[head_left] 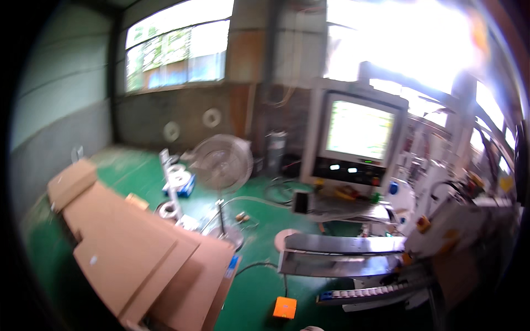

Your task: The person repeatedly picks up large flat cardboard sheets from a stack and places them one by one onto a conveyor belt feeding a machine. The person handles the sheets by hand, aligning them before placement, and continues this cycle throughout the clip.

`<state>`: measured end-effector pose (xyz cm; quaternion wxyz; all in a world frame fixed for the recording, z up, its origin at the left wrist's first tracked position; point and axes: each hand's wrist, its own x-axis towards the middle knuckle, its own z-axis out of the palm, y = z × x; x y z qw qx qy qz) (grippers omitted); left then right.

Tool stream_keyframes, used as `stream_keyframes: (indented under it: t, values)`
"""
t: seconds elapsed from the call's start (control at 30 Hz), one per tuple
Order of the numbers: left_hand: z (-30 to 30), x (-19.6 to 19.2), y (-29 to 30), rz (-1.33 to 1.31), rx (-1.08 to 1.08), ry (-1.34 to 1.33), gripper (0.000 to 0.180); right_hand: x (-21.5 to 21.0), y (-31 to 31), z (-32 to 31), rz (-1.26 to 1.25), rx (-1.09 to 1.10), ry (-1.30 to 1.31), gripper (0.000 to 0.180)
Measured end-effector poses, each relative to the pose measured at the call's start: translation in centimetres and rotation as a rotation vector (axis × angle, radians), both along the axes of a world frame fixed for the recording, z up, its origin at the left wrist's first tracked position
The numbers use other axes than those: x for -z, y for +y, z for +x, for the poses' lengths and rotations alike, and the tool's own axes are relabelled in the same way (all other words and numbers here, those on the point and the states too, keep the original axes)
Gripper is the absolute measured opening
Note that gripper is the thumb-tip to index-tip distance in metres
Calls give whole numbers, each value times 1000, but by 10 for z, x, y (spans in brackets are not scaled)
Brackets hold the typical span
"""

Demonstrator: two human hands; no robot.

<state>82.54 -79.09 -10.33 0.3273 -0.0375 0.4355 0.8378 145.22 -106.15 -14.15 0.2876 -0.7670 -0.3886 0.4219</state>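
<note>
Neither of my hands shows in the head view. At the bottom edge a small pale shape (312,329) pokes in, too little of it to name. Nearest above it, an orange box-like pedal (285,308) rests on the green floor with a dark cable running from it. To the right a machine reaches out with a shiny metal chute (342,263), and below that lies a roller track (375,292). Behind them stands a control cabinet with a lit screen (360,130). The picture is blurred by motion.
Flattened cardboard sheets (124,243) lie piled at the left. Behind them are white rolls (178,176) and a standing fan (222,163) on a round base. Cables and a hose (259,201) trail over the floor (256,220). Windows (178,58) line the back wall.
</note>
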Motion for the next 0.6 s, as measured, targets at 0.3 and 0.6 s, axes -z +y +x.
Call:
stream_keyframes:
  t: [0.3, 0.6]
  values:
    - [-90, 60, -13, -368, -17, -132, 33, 115, -95, -10, -537, 115, 204, 36]
    - [-111, 53, -11, -542, 154, 436, 44, 155, -50, 5, -450, 19, 366, 32]
